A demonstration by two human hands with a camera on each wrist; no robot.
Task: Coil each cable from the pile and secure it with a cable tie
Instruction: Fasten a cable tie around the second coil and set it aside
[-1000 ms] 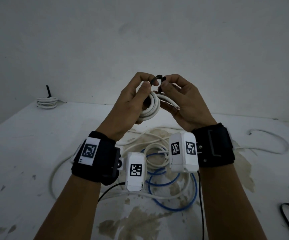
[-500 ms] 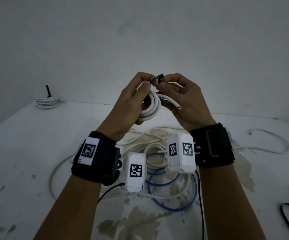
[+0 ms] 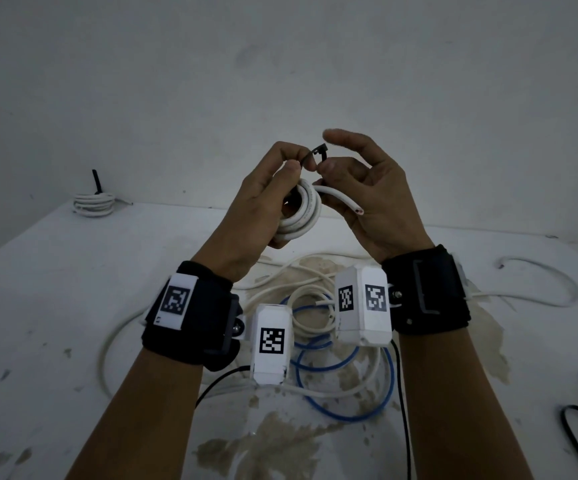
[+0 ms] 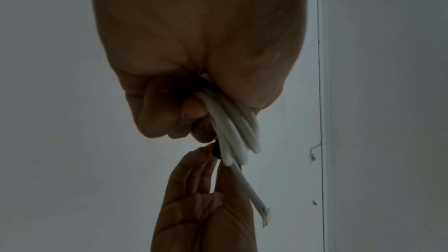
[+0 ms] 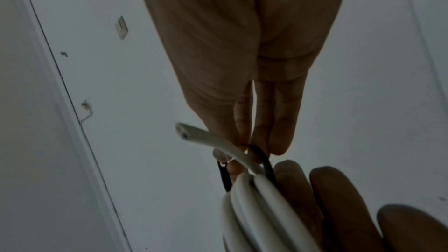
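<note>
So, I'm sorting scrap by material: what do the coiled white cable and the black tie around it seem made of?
Cable: smooth white sheath with a faint sheen, likely PVC or a similar plastic. Its cut end shows coloured cores; no metal is visible.
Tie: thin matte black strip that bends into a loop, probably nylon, though the dim light leaves that open.

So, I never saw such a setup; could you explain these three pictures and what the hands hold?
No machine: a person's two hands, with a white camera box strapped to each wrist. One picture comes from a head camera looking down; the other two look along each hand. The left hand grips a coil of white cable and pinches a black cable tie looped around it; the right hand seems to pinch the tie too. On the table lie loose white and blue cables and one finished coil.
</note>
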